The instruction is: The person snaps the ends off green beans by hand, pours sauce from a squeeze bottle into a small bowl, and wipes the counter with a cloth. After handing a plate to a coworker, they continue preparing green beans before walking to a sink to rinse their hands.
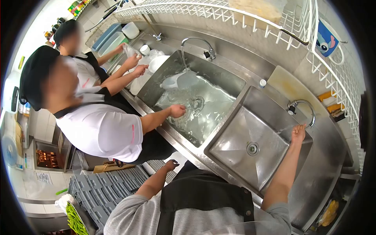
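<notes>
My right hand reaches up to the spout of the curved tap above the empty steel sink basin, fingers loosely bent under the spout. My left hand hangs by the front edge of the counter, fingers curled, holding nothing that I can see. The basin has a round drain in its middle.
A co-worker in a white shirt has a hand in the water-filled sink to the left. A second person works with white containers farther back. A white wire rack runs overhead. Grey crates stand on the floor at left.
</notes>
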